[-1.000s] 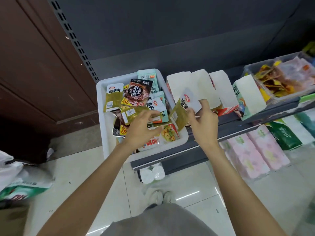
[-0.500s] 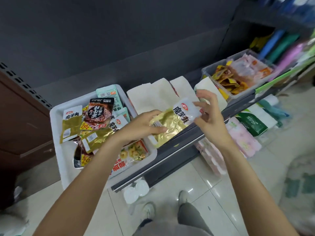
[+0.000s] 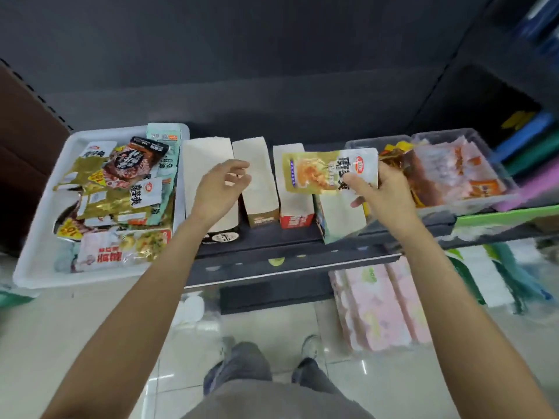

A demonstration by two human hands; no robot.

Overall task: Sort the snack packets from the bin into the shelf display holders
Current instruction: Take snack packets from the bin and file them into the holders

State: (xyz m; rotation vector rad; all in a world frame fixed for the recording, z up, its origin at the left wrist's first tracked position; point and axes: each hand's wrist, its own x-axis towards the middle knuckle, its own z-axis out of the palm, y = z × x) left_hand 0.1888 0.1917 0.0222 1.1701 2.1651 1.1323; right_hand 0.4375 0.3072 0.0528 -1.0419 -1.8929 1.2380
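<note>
A white bin [image 3: 39,237] at the left of the shelf holds several snack packets [image 3: 121,189]. Four pale cardboard display holders [image 3: 260,182] stand in a row to its right. My right hand [image 3: 384,195] pinches the white end of a gold and white snack packet [image 3: 320,170], held flat above the two right-hand holders. My left hand [image 3: 220,189] hovers over the leftmost holders with fingers loosely curled and nothing in it.
A clear plastic tub [image 3: 472,204] with red and yellow packets sits at the right of the dark shelf [image 3: 272,261]. Pink wrapped packs [image 3: 378,306] and green packs stand on the floor below. My legs and shoes show at the bottom.
My left hand let go of the gold packet and drew back left. My right hand carried the packet right, over the holders. The view swung right and down.
</note>
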